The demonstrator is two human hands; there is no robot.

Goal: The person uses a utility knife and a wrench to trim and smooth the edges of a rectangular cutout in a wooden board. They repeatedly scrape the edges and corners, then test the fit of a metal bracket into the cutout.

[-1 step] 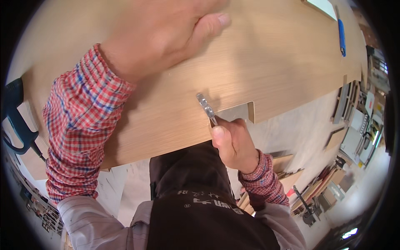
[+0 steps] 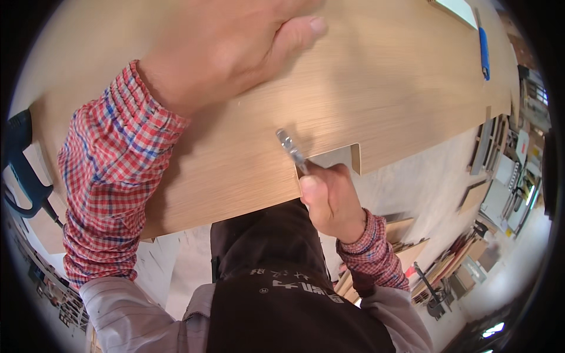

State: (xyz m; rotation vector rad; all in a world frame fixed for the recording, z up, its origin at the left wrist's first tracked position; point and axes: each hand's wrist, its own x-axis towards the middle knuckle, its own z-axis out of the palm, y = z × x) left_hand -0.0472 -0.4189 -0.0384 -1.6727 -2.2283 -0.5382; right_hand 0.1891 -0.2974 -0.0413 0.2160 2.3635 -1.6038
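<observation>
My left hand (image 2: 226, 56) lies on a wide wood-grained board (image 2: 406, 88), thumb stretched out to the right; its fingertips run past the upper edge of the picture. My right hand (image 2: 332, 197) is closed round a silver metal hand tool (image 2: 288, 144) with a narrow, rounded head; its exact kind is unclear. The tool's head is over the board, just left of a rectangular notch (image 2: 355, 159) cut into the near edge. Part of my right hand covers the notch's left side. The tool is slightly blurred.
A blue-handled cutter (image 2: 484, 56) lies on the board at the far right, near a white piece (image 2: 456, 10). At the left stands a dark teal power tool (image 2: 29, 182) with a cord. Boards and offcuts (image 2: 465, 265) lean below, at the right.
The silver tool's head has shifted very slightly up and left. My left hand stays in nearly the same place.
</observation>
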